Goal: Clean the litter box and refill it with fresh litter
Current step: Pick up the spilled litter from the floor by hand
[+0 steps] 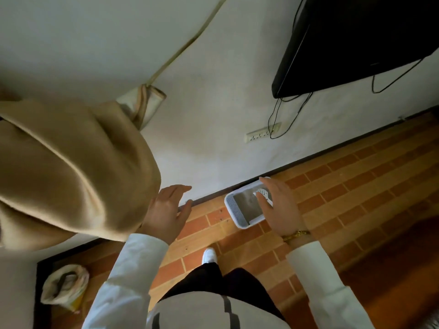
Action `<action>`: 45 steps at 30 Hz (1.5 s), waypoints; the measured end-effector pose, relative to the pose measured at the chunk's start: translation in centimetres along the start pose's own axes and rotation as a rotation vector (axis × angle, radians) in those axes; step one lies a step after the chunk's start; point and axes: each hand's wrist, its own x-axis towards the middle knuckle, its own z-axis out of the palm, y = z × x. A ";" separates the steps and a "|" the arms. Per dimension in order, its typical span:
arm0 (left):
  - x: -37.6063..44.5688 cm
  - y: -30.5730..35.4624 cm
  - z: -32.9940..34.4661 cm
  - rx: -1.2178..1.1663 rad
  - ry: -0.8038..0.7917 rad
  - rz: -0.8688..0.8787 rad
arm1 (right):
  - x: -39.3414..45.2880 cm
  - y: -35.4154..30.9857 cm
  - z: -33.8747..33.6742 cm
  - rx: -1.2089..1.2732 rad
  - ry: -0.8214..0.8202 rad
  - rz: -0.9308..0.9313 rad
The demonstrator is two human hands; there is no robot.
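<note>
Litter box (244, 210) on floor against wall, what looks like a scoop (262, 193) inside; both hands spread, holding nothing: right hand (280, 207) over it, left hand (166, 210) well left.

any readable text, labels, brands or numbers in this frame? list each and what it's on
None readable.
Litter bag: printed yellow patch low on its side, too blurred to read.
TV: faint mark near its lower edge, illegible.
Litter box, scoop, wall socket strip: no visible lettering.

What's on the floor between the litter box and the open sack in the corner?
In the head view, only brick-patterned floor shows between litter box and sack; the left hand and sleeve cover part.
</note>
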 end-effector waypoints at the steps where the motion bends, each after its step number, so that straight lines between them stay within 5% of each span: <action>1: 0.9 0.0 0.2 0.011 -0.011 -0.005 | 1.2 0.1 0.0 -0.012 -0.017 -0.013; 25: 10.4 3.1 13.6 -0.032 0.213 -0.464 | 20.4 13.4 6.4 0.036 -0.308 -0.438; 35: 12.0 -8.2 28.9 -0.002 0.229 -0.498 | 23.5 20.1 24.2 0.070 -0.352 -0.413; 45: 14.8 -24.3 50.4 0.096 0.179 -0.350 | 25.7 31.2 48.5 -0.009 -0.386 -0.433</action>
